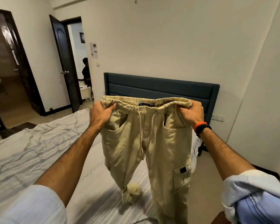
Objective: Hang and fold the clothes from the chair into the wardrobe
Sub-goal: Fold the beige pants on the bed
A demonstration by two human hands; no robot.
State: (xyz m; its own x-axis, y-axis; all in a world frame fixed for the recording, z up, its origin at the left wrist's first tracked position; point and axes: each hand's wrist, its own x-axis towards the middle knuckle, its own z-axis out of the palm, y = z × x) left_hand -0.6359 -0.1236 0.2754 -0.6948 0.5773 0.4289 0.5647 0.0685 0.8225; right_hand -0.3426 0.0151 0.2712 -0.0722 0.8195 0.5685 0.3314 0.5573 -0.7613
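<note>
A pair of beige cargo trousers (153, 143) with a drawstring waist hangs in the air in front of me, held up by its elastic waistband over the bed. My left hand (99, 113) grips the waistband's left end. My right hand (192, 114), with an orange and black band on its wrist, grips the right end. The legs dangle down; the left leg's cuff is rolled up just above the mattress. Neither the chair nor the wardrobe is in view.
The bed (39, 151) with a crumpled grey sheet fills the lower left, its dark blue headboard (160, 88) against the far wall. An open dark door (63, 62) leads to a room where a person sits. Another doorway (10, 62) opens at far left.
</note>
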